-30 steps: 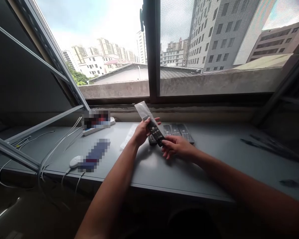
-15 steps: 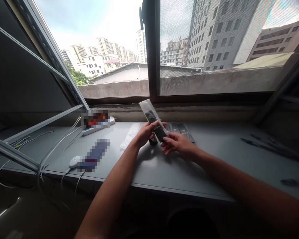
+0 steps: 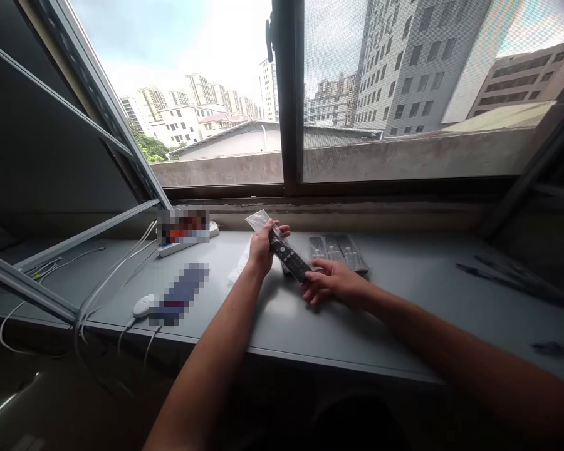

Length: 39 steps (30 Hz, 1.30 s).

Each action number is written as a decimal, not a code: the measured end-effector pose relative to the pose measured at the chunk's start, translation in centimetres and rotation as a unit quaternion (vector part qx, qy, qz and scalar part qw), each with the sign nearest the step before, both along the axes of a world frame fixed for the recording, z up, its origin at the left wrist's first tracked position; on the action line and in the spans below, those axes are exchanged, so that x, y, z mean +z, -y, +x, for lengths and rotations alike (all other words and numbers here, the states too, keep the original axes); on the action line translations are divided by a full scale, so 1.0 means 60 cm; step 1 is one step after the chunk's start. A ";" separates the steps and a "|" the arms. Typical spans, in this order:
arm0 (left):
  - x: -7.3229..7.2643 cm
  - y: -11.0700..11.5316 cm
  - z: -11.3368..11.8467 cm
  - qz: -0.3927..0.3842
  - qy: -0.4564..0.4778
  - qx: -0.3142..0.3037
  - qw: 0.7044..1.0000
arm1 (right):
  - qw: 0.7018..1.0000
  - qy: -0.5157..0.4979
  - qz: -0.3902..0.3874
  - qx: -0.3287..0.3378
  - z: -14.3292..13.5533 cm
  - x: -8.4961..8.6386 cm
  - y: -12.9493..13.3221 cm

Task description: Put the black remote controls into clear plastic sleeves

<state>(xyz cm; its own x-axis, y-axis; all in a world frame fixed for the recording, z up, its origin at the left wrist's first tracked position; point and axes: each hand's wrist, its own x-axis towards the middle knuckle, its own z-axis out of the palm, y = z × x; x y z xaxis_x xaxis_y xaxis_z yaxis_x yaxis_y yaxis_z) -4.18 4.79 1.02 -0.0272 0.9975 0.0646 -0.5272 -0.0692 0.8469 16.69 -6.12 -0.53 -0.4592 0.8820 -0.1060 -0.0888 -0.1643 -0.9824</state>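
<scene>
A black remote control with rows of buttons slants above the desk, its upper end by a clear plastic sleeve. My left hand is closed round the sleeve and the remote's upper part. At the lower end, the fingers of my right hand pinch the remote. How much of the remote's top is still inside the sleeve is hidden by my left hand. Several wrapped remotes lie side by side behind my right hand. Crumpled clear plastic rests left of my left wrist.
A white power strip and cables stand at the back left of the grey desk. Nearer lie a white round charger and a blurred-out flat object. A metal frame rises at left. Dark cables lie at right.
The remote and sleeve have tilted lower and flatter. The sleeve has bunched up at the top under my left hand, baring more of the remote. My right hand has dropped slightly.
</scene>
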 end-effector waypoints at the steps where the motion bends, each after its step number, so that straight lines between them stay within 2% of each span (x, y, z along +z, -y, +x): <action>1: 0.000 0.000 0.001 0.003 -0.001 0.000 1.000 | 1.000 -0.010 -0.001 -0.013 0.000 0.000 -0.001; 5: 0.000 0.004 0.006 0.018 -0.009 -0.012 1.000 | 0.998 -0.031 0.005 -0.049 0.001 0.006 0.000; 11: 0.001 0.018 0.013 0.011 -0.051 -0.120 0.991 | 0.999 -0.031 0.026 -0.036 -0.002 0.021 0.009; 13: 0.000 0.017 0.012 0.003 -0.040 -0.107 0.993 | 0.998 -0.028 0.037 -0.032 -0.002 0.024 0.009; 15: 0.000 0.012 0.008 -0.010 -0.019 -0.065 0.998 | 0.997 -0.023 0.063 -0.036 0.000 0.024 0.009; 20: -0.002 -0.004 -0.006 -0.048 0.057 0.026 0.997 | 0.981 0.016 0.186 -0.046 0.002 0.017 0.010; 23: -0.001 -0.004 -0.007 -0.051 0.071 0.027 0.996 | 0.972 0.047 0.230 -0.013 0.001 0.011 0.014; 29: 0.001 0.003 0.005 -0.036 0.067 -0.005 0.997 | 0.969 0.067 0.239 0.011 0.002 0.005 0.017; 36: -0.001 -0.005 -0.003 -0.048 0.110 0.036 0.992 | 0.957 0.080 0.280 0.007 0.003 0.006 0.017; 39: -0.001 -0.003 -0.002 -0.039 0.106 0.033 0.993 | 0.956 0.079 0.281 0.017 0.004 0.002 0.016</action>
<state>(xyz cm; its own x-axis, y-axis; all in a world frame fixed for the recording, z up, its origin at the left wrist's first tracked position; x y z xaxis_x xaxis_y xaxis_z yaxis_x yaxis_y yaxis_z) -4.31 4.97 0.97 -0.0977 0.9948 -0.0272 -0.6904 -0.0481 0.7218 16.91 -7.08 -0.40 -0.5068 0.8044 0.3101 0.0649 0.3943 -0.9167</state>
